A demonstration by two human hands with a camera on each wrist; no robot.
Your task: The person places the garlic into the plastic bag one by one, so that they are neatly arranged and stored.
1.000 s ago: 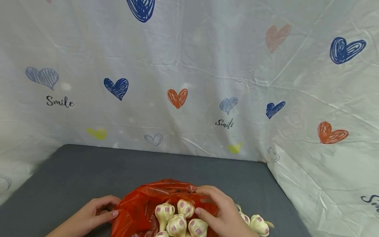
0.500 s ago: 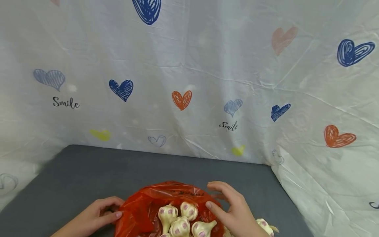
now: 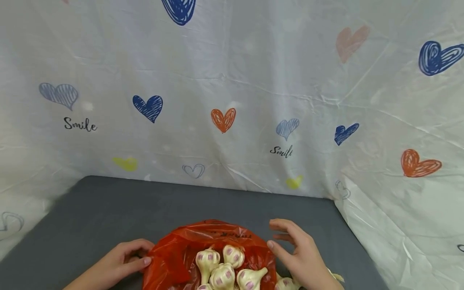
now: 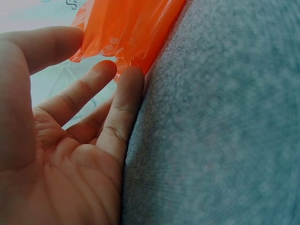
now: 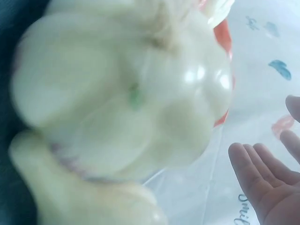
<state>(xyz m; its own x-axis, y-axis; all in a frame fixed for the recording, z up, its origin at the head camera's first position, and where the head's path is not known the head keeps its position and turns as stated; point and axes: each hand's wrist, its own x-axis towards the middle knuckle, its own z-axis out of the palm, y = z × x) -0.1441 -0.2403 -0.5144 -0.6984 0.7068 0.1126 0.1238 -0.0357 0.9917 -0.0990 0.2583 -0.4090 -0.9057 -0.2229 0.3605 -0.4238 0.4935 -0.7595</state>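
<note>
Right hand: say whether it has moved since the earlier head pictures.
Yes: in the head view, the right hand has shifted rightward, judged against the table, nearing its far right corner.

- A small, screened-off work space; whether it stands in a home, a studio or an office cannot be told.
- Pale sheeting (image 3: 250, 92) hangs along the far and side edges of a dark grey table (image 3: 217, 203) — creased, softly folded, and hiding whatever lies behind.
- It is printed with orange hearts (image 3: 223, 120), blue hearts (image 3: 148, 108) and the word "Smile" (image 3: 80, 124); the pale backdrop shows in both wrist views too.
- The table's surface looks like textured cloth.
- Garlic bulbs (image 3: 222, 277) in a red plastic bag (image 3: 166, 264) are everyday groceries — as fitting in a kitchen as in a shop.
</note>
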